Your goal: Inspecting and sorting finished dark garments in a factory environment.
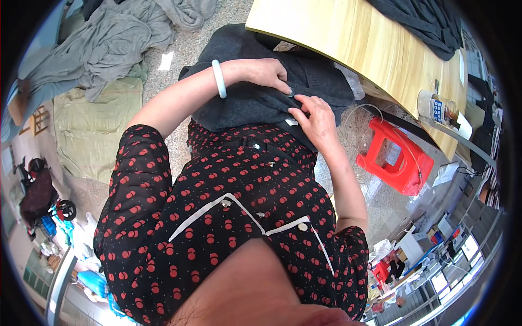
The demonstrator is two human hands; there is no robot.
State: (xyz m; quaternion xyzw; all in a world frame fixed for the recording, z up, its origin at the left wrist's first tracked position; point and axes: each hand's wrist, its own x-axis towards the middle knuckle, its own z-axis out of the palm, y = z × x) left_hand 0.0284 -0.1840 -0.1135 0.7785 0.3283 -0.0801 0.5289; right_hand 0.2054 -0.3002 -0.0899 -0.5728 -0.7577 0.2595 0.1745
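Note:
A dark grey knitted garment lies bunched over my lap. My left hand, with a pale bangle on its wrist, reaches over it with the fingers curled under and pinches the cloth. At the left thumb tip shows a small shiny round piece, too small to name for sure. Close beside it, my right hand is closed on the same garment, its index fingertip near that piece. A small white label shows on the cloth by the right thumb. The fabric under the left fingers is hidden.
A wooden table stands ahead to the right, with dark cloth and a clear jar on it. A red plastic stool stands on the floor at right. Grey cloth is heaped at far left, near a beige mat.

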